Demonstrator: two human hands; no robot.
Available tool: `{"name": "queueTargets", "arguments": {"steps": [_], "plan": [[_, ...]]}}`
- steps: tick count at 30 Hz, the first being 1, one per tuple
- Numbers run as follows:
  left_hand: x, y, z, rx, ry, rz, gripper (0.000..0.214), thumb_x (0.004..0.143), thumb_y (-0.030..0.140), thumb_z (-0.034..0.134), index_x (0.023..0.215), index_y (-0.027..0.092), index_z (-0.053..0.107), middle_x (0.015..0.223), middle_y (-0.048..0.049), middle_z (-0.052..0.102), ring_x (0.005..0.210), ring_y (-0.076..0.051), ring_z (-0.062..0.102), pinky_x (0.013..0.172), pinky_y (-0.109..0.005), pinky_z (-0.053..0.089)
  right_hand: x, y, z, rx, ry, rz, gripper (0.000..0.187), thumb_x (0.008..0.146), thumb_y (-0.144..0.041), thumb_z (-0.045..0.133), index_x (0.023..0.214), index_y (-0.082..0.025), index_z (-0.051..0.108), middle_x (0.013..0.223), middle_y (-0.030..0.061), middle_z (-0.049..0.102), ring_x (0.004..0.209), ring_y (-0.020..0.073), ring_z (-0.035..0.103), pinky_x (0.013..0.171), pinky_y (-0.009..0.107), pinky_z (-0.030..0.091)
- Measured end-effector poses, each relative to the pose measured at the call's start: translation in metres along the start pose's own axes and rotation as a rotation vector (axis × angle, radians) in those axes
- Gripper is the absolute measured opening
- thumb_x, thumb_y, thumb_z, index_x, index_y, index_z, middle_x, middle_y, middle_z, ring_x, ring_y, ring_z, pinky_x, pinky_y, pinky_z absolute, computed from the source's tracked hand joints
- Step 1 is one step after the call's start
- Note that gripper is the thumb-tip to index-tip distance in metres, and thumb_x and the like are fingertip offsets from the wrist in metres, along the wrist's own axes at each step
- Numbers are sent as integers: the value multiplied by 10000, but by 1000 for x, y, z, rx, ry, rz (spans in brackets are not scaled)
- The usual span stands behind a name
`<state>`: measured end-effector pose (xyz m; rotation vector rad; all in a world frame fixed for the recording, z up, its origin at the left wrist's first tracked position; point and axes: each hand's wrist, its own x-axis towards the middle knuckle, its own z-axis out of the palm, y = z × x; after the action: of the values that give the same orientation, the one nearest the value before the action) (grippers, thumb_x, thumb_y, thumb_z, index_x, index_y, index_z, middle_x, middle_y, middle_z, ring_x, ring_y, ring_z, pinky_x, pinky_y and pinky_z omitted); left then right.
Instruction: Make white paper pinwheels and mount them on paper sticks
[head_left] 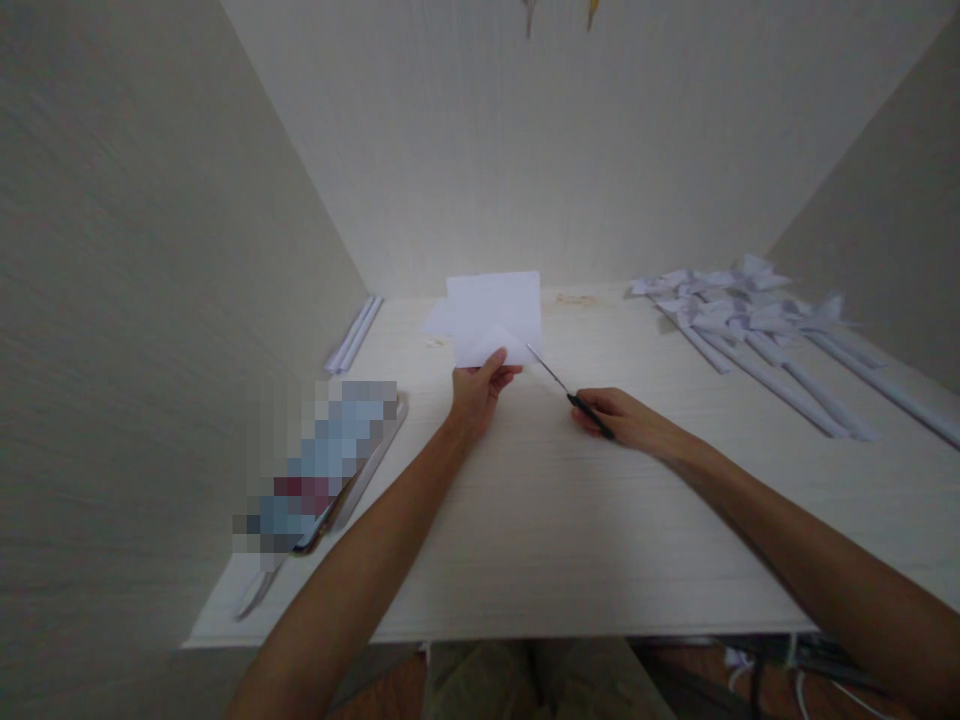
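A sheet of white paper (495, 305) is pinched at its lower edge by my left hand (478, 392), thumb on top and fingers beneath. My right hand (619, 417) is closed around the black handles of a pair of scissors (559, 382). The scissors' thin metal blades point up and left, with their tip at the paper's lower right corner. From this view I cannot tell whether the blades touch the paper. Another piece of white paper (437, 318) lies on the table, partly hidden behind the held sheet.
Pinwheel-like folded papers on rolled paper sticks (750, 320) lie at the right. Two paper rolls (356, 335) rest at the back left. A blurred-out flat device (330, 465) lies by the left wall. Walls enclose the white table (525, 540) at the back and sides.
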<state>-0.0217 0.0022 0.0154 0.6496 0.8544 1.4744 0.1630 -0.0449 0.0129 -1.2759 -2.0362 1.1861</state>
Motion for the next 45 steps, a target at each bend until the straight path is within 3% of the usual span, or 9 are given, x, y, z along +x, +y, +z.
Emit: {"name": "queueTargets", "arguments": {"steps": [45], "plan": [[-1, 1, 1, 43, 35, -20, 79, 650, 88, 646, 609, 93, 578, 468, 20, 582, 451, -81, 594, 427, -128, 459, 0, 4, 0, 7, 20, 35, 414, 736, -546, 458, 547, -194, 351, 506, -51, 319, 464, 74, 289, 439, 236, 202]]}}
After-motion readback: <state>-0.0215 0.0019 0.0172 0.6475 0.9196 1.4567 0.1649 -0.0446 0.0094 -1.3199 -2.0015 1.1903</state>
